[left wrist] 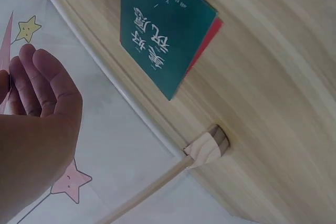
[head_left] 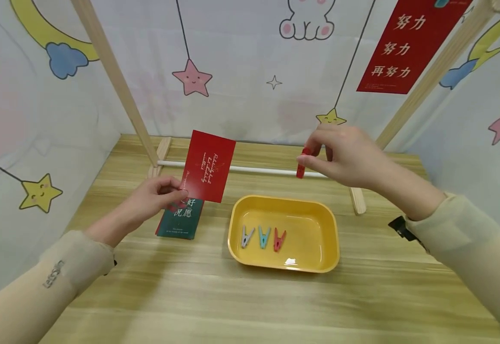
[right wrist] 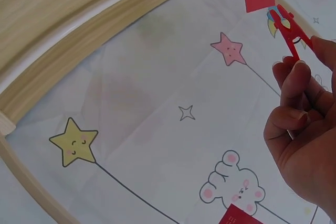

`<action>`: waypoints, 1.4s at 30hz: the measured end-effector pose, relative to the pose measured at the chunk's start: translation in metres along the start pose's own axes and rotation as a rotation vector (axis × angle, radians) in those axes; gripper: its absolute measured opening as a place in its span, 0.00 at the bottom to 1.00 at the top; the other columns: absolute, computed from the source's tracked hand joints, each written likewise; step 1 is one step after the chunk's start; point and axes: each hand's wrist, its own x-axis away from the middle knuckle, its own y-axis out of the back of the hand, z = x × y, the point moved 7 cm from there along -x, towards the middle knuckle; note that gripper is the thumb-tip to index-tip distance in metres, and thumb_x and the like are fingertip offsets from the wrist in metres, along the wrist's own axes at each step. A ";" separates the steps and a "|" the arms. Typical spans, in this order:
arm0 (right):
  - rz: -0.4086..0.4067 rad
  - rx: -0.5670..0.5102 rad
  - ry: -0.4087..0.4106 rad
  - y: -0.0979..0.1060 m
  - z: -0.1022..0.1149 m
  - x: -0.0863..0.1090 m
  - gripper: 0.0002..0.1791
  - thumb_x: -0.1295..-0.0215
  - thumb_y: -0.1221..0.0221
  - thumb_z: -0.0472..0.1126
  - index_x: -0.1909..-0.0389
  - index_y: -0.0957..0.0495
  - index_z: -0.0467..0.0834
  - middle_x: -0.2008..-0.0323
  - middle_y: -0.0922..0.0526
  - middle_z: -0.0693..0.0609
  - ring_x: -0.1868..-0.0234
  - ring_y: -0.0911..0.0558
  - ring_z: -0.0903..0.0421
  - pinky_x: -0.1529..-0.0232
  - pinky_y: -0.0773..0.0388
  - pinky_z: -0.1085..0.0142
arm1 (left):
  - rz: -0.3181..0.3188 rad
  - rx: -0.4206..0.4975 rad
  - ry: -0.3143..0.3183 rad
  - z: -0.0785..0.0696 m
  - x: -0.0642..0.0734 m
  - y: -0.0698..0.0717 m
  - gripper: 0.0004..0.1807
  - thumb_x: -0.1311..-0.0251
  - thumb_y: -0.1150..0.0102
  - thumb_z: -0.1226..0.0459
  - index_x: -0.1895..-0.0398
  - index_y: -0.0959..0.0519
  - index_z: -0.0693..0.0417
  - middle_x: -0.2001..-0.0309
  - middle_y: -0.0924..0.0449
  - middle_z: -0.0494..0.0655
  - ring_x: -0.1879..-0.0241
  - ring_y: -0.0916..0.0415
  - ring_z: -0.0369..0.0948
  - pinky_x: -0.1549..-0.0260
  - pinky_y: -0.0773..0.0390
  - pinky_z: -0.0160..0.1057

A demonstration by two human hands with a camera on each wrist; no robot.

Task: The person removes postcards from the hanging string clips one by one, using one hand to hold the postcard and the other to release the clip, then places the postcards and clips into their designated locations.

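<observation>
Red card in your left hand, red clothespin in your right hand!
Hold the card flat, squeeze the clothespin's handles evenly. Left thumb and fingers pinch the card's lower-left corner; right fingers pinch the clothespin's upper end, its free end pointing down, apart from the card.

Left sleeve: long, pale cream cloth, soft and loosely wrinkled
Lettering: dark, slanting characters printed on the left forearm, too small to read surely
Right sleeve: same pale cream, plain where seen
Cuffs: bunched at the wrists
Right wrist fitting: black, angular, jutting below the cuff
Left wrist fitting: a small black edge
Hands: bare, slim-fingered
Fingernails: short, rounded
</observation>
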 end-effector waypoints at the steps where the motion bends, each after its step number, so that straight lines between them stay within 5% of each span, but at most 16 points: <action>1: 0.006 0.000 0.001 -0.002 0.000 0.001 0.08 0.30 0.28 0.45 0.64 0.17 0.47 0.68 0.17 0.56 0.77 0.28 0.61 0.74 0.28 0.64 | 0.000 -0.002 0.010 0.003 0.002 0.001 0.18 0.23 0.37 0.59 0.43 0.24 0.65 0.53 0.14 0.58 0.56 0.14 0.48 0.54 0.13 0.41; 10: 0.056 0.000 -0.027 -0.019 -0.003 0.007 0.10 0.30 0.28 0.48 0.66 0.17 0.49 0.69 0.19 0.57 0.76 0.28 0.59 0.72 0.28 0.62 | 0.025 -0.001 0.087 0.034 0.019 0.003 0.18 0.23 0.37 0.60 0.44 0.25 0.66 0.51 0.14 0.61 0.54 0.15 0.52 0.54 0.14 0.40; 19: 0.091 -0.019 -0.045 -0.035 -0.007 0.012 0.11 0.29 0.29 0.47 0.68 0.18 0.48 0.70 0.19 0.56 0.75 0.28 0.59 0.71 0.28 0.62 | 0.036 0.104 0.138 0.063 0.028 0.005 0.16 0.22 0.39 0.63 0.45 0.24 0.71 0.57 0.11 0.50 0.60 0.13 0.38 0.57 0.12 0.39; 25: 0.162 -0.018 -0.063 -0.051 -0.011 0.017 0.11 0.28 0.29 0.51 0.68 0.17 0.52 0.71 0.19 0.60 0.76 0.29 0.60 0.72 0.29 0.63 | 0.032 0.130 0.218 0.081 0.035 0.008 0.14 0.22 0.41 0.64 0.47 0.22 0.69 0.60 0.11 0.48 0.61 0.13 0.39 0.56 0.12 0.39; 42: 0.219 -0.006 -0.091 -0.071 -0.018 0.026 0.11 0.30 0.29 0.51 0.70 0.17 0.53 0.69 0.18 0.59 0.70 0.24 0.59 0.69 0.25 0.62 | 0.054 0.190 0.346 0.109 0.041 0.011 0.15 0.20 0.42 0.60 0.43 0.20 0.64 0.59 0.10 0.42 0.61 0.13 0.37 0.59 0.13 0.38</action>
